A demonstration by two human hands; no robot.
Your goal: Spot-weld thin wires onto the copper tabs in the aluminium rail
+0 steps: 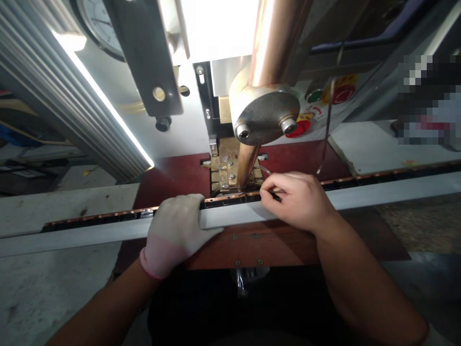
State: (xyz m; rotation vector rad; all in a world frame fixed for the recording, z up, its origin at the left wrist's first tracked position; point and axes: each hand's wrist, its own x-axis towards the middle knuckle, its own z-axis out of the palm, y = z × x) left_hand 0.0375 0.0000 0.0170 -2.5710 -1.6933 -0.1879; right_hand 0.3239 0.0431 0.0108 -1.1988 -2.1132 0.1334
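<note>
A long pale grey rail [234,214] with a copper-coloured strip [230,196] along its far edge lies across the bench in front of a machine. My left hand [176,226], in a white glove with a pink cuff, is wrapped over the rail left of the middle. My bare right hand [298,197] rests at the far edge, thumb and forefinger pinched together; what they hold is too small or hidden to name. Just left of those fingers, a slanting copper rod [248,163] reaches down to a brass block [225,168] with bolts and thin tubes.
Above the block hangs a thick copper arm [270,43] with a bolted round head [268,115]. A dark bracket [144,53] comes down on the left. Red stop buttons [342,91] and a green button [314,96] sit behind. A thin rod [328,120] hangs behind my right hand.
</note>
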